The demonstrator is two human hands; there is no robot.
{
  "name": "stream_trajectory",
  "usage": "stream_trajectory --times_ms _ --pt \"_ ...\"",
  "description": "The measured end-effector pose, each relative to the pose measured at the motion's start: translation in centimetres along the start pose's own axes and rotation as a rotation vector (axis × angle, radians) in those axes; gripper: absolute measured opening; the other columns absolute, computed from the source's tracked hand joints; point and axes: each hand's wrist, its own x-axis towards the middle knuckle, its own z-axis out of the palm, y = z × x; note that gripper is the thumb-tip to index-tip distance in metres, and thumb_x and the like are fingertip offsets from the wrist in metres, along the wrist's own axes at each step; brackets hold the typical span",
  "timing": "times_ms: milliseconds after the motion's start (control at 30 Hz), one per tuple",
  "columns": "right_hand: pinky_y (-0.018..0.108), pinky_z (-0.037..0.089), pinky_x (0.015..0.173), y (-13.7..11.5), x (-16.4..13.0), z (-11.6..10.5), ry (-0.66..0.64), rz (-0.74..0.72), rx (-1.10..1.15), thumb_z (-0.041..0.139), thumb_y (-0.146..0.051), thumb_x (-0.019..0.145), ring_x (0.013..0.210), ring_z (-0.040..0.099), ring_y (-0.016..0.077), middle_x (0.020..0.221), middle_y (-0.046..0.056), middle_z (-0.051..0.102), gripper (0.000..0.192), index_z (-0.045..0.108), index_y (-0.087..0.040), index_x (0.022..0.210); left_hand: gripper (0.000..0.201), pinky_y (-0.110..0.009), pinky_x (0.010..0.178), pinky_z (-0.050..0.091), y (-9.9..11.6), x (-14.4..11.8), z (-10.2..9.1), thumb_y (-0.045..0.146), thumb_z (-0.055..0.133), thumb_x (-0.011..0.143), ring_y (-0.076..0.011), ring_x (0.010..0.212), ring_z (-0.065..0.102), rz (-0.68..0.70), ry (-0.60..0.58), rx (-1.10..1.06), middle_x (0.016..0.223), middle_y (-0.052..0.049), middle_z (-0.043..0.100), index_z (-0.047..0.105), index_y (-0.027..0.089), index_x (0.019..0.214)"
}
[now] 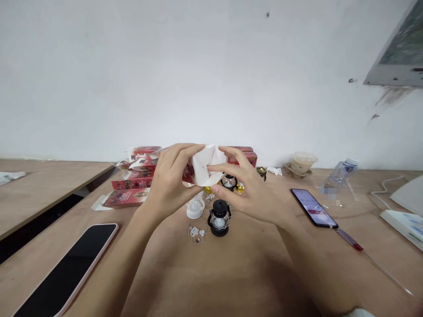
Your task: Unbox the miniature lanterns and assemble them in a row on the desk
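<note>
My left hand (175, 174) is closed around a small red cardboard box (202, 169), held up above the table with its white flaps facing me. My right hand (243, 182) is on the box's other side, an index finger against the white flaps and the thumb by the lower edge. Below the box stands a small black lantern (219, 219) with a clear middle. To its left are a white lantern (195, 207) and some small metal and white pieces (197, 233). Another black lantern (228, 181) is partly hidden behind my right hand.
Several red boxes (127, 198) lie at the left, and more red boxes (249, 157) stand by the wall. A dark phone (68, 268) lies front left; a lit phone (313, 208) with a cable lies right. Near the wall are a lidded cup (302, 163) and a bottle (342, 174).
</note>
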Motion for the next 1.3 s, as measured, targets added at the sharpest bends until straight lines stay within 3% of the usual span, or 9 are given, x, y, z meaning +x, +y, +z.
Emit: stream_trajectory --times_ms 133,267,467,733,900,1000,1133,1233,1300 --pt "0.052 0.031 0.107 0.2 0.0 0.2 -0.032 -0.042 -0.130 0.052 -0.038 0.088 0.139 0.022 0.0316 0.151 0.005 0.020 0.038 0.054 -0.029 0.125 0.058 -0.040 0.089 0.045 -0.3 0.0 -0.6 0.033 0.066 0.075 -0.0241 0.102 0.057 -0.085 -0.081 -0.095 0.117 -0.010 0.059 0.042 0.019 0.126" --pt "0.053 0.030 0.109 0.1 0.0 0.0 -0.043 -0.064 -0.174 0.048 -0.040 0.091 0.140 0.020 0.0308 0.153 0.002 0.019 0.040 0.049 -0.032 0.130 0.052 -0.039 0.087 0.046 -0.6 0.2 -1.3 0.034 0.061 0.078 -0.0236 0.101 0.057 -0.102 -0.189 -0.062 0.118 -0.010 0.058 0.044 0.019 0.125" --pt "0.051 0.030 0.110 0.1 0.0 -0.2 -0.043 -0.079 -0.179 0.048 -0.042 0.091 0.141 0.019 0.0295 0.154 0.004 0.016 0.056 0.029 -0.031 0.143 0.059 -0.042 0.092 0.044 -0.9 0.2 -2.3 0.037 0.059 0.079 -0.0265 0.109 0.053 -0.125 -0.207 -0.038 0.117 -0.010 0.057 0.039 0.021 0.133" --pt "0.055 0.032 0.107 0.7 0.0 0.6 -0.004 -0.059 -0.251 0.054 -0.045 0.086 0.138 0.024 0.0349 0.155 0.010 0.010 0.059 0.035 -0.027 0.139 0.064 -0.039 0.078 0.048 -1.4 0.1 -3.0 0.047 0.058 0.079 -0.0244 0.089 0.059 -0.178 -0.340 -0.052 0.109 -0.010 0.062 0.040 0.019 0.134" --pt "0.057 0.034 0.104 0.7 0.1 0.4 0.021 0.003 -0.242 0.059 -0.045 0.083 0.137 0.025 0.0359 0.155 0.010 0.011 0.071 0.027 -0.028 0.143 0.060 -0.039 0.086 0.047 -1.0 0.1 -3.4 0.038 0.056 0.079 -0.0270 0.105 0.058 -0.098 -0.516 -0.085 0.122 -0.010 0.059 0.041 0.022 0.135" --pt "0.055 0.036 0.104 0.6 0.2 0.1 -0.033 0.026 -0.168 0.062 -0.044 0.081 0.136 0.030 0.0339 0.153 0.010 0.020 0.070 0.030 -0.028 0.141 0.061 -0.038 0.089 0.046 -0.2 0.2 -3.6 0.034 0.052 0.081 -0.0264 0.110 0.055 -0.150 -0.618 -0.094 0.129 -0.010 0.055 0.037 0.021 0.138" --pt "0.045 0.040 0.103 0.4 0.4 0.2 -0.042 -0.002 0.056 0.065 -0.038 0.079 0.124 0.047 0.0263 0.138 0.009 0.047 0.065 0.037 -0.025 0.136 0.058 -0.033 0.085 0.047 0.6 0.4 -3.7 0.033 0.044 0.086 -0.0211 0.100 0.058 -0.212 -0.581 -0.231 0.126 -0.010 0.057 0.031 0.021 0.141" --pt "0.037 0.048 0.092 0.1 0.5 0.4 0.021 0.061 0.246 0.067 -0.032 0.077 0.106 0.059 0.0206 0.115 0.004 0.063 0.044 0.052 -0.024 0.118 0.046 -0.028 0.070 0.049 0.7 0.5 -3.7 0.038 0.039 0.089 -0.0157 0.077 0.060 -0.273 -0.577 -0.357 0.097 -0.004 0.067 0.045 0.023 0.133" --pt "0.033 0.052 0.080 -0.1 0.7 0.3 0.030 0.169 0.357 0.069 -0.033 0.074 0.091 0.063 0.0182 0.097 0.002 0.067 0.030 0.060 -0.022 0.100 0.041 -0.024 0.056 0.046 0.6 0.5 -3.7 0.042 0.041 0.089 -0.0127 0.061 0.056 -0.325 -0.561 -0.382 0.075 0.000 0.065 0.054 0.022 0.122"
